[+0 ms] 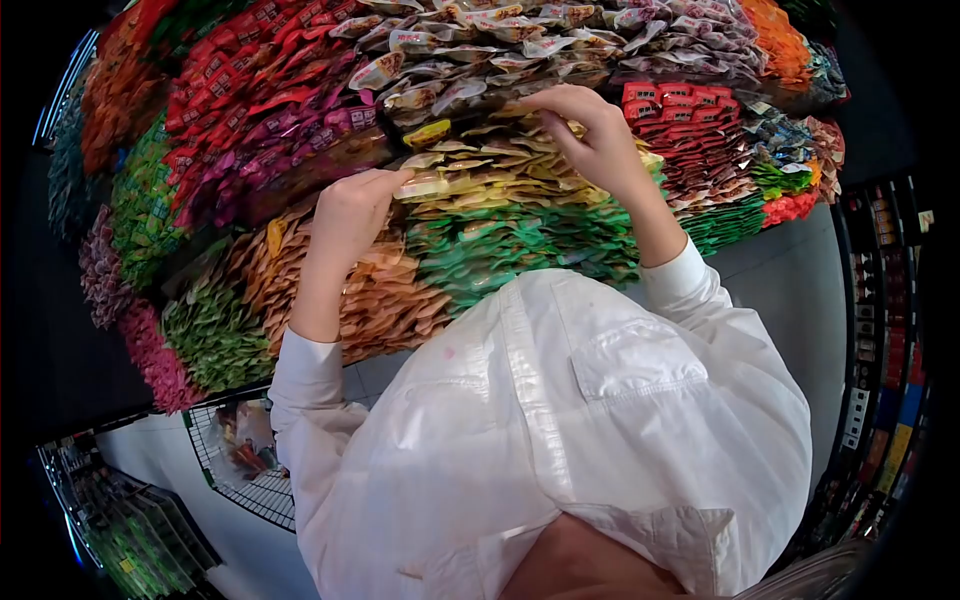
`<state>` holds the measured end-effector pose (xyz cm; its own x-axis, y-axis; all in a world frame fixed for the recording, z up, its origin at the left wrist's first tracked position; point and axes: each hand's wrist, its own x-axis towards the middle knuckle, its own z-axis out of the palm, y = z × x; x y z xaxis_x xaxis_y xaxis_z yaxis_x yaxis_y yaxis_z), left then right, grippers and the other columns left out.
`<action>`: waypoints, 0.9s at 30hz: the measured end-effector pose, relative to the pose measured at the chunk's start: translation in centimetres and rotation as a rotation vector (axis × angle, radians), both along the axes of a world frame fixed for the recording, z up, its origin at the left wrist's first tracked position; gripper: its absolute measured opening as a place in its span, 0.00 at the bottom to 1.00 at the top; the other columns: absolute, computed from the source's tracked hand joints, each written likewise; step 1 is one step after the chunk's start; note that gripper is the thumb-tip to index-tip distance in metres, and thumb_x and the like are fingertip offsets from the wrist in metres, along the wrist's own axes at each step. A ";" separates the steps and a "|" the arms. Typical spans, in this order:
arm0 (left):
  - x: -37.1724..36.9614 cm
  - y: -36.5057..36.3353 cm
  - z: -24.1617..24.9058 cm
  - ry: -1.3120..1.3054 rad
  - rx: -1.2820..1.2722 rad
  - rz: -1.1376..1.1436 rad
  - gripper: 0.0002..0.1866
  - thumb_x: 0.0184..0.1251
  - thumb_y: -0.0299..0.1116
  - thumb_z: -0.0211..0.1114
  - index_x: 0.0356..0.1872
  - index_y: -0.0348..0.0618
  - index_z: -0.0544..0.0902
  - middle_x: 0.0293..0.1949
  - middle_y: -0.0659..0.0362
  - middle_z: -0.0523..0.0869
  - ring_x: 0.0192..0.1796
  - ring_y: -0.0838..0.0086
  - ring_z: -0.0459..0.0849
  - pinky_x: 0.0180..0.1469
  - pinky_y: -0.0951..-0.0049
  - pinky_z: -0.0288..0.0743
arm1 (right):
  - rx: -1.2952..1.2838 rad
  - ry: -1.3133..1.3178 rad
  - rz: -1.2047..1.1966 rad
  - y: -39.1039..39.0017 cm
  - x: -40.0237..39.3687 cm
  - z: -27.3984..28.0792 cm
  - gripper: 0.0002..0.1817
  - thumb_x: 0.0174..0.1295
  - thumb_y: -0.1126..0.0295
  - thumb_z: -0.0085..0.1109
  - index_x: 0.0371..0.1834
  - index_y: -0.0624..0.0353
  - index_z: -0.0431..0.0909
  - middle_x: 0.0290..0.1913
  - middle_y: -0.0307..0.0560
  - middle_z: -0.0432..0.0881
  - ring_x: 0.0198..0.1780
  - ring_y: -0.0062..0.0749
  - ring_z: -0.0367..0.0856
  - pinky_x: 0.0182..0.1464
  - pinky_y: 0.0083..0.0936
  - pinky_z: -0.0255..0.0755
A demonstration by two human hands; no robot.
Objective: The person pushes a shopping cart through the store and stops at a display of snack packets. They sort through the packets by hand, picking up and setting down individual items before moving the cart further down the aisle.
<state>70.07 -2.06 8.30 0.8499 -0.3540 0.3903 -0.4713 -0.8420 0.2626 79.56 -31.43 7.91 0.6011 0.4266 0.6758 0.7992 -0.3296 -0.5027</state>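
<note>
My left hand [352, 215] is closed in a pinch at the left end of the yellow rows, with a small pale-yellow snack packet [424, 187] at its fingertips. My right hand [592, 135] reaches over the back of the yellow snack packets [500, 165]. Its fingers point left and touch the packets there, while the thumb stands apart from them. Whether anything lies under those fingertips is hidden. A brighter yellow packet [428, 133] sits between the two hands, near the dark divider. Green packets [530, 240] fill the section closest to my body.
Around my hands are sections of purple packets [290, 140], red packets [680, 103], orange-brown packets [370, 290] and white-brown packets [480, 50]. A wire shopping cart [255, 500] holding bagged goods stands at lower left. Stocked shelves [885, 330] line the right.
</note>
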 end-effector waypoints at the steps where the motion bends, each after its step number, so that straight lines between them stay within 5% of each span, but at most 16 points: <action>1: -0.1 -0.2 -0.1 0.001 0.000 -0.002 0.12 0.61 0.23 0.59 0.44 0.44 0.84 0.37 0.53 0.86 0.38 0.58 0.85 0.40 0.64 0.80 | -0.007 0.019 -0.001 -0.2 0.1 0.0 0.11 0.60 0.77 0.57 0.45 0.57 0.83 0.42 0.48 0.85 0.44 0.40 0.82 0.49 0.31 0.74; 10: 0.8 -0.5 -2.4 0.137 0.094 0.100 0.11 0.62 0.24 0.56 0.44 0.42 0.83 0.38 0.52 0.86 0.39 0.55 0.85 0.41 0.60 0.79 | -0.005 0.037 -0.007 0.0 0.1 -1.2 0.10 0.61 0.75 0.57 0.45 0.56 0.83 0.42 0.47 0.84 0.44 0.40 0.81 0.47 0.32 0.75; 17: -0.4 0.1 -2.3 0.192 0.051 0.103 0.16 0.63 0.21 0.54 0.52 0.37 0.79 0.49 0.47 0.82 0.48 0.53 0.81 0.50 0.59 0.75 | 0.104 0.149 -0.106 -2.2 0.8 -1.1 0.12 0.62 0.74 0.57 0.48 0.56 0.83 0.41 0.47 0.84 0.43 0.37 0.82 0.45 0.28 0.76; 21: -0.4 -1.2 -2.0 0.001 0.043 0.155 0.10 0.67 0.25 0.54 0.47 0.39 0.79 0.40 0.48 0.82 0.43 0.52 0.81 0.45 0.58 0.75 | 0.081 0.203 -0.194 -3.8 0.7 -0.9 0.12 0.66 0.74 0.54 0.51 0.58 0.82 0.44 0.44 0.86 0.43 0.27 0.82 0.47 0.23 0.73; 24: -0.6 -2.0 -2.8 0.112 0.038 0.287 0.04 0.68 0.28 0.54 0.39 0.40 0.74 0.35 0.48 0.83 0.39 0.51 0.82 0.37 0.57 0.74 | 0.129 0.260 -0.194 -4.1 0.5 -1.4 0.12 0.65 0.73 0.55 0.50 0.57 0.82 0.41 0.46 0.85 0.42 0.31 0.82 0.45 0.24 0.75; 27: -0.6 -1.9 -2.0 0.279 -0.052 0.257 0.08 0.70 0.32 0.53 0.43 0.39 0.75 0.35 0.47 0.84 0.39 0.51 0.82 0.37 0.56 0.74 | 0.100 0.262 -0.189 -3.9 0.1 -1.4 0.12 0.64 0.73 0.56 0.49 0.56 0.83 0.41 0.46 0.85 0.42 0.32 0.83 0.45 0.26 0.75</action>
